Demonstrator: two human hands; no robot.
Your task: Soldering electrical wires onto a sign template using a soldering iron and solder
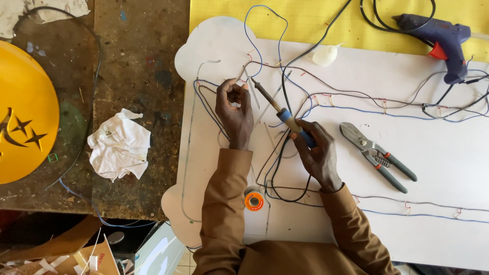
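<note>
My right hand grips a soldering iron by its blue and tan handle, the dark tip pointing up and left toward my left hand. My left hand is curled, its fingertips pinching a thin wire or strand of solder at about the tip's height. Both hands rest over a large white board with a scalloped left edge, on which thin blue and grey wires run in loops. A small orange solder spool lies between my forearms.
Tin snips with dark handles lie right of my right hand. A blue glue gun sits at the top right on a yellow sheet. A crumpled white cloth and a yellow disc lie on the dark workbench at left.
</note>
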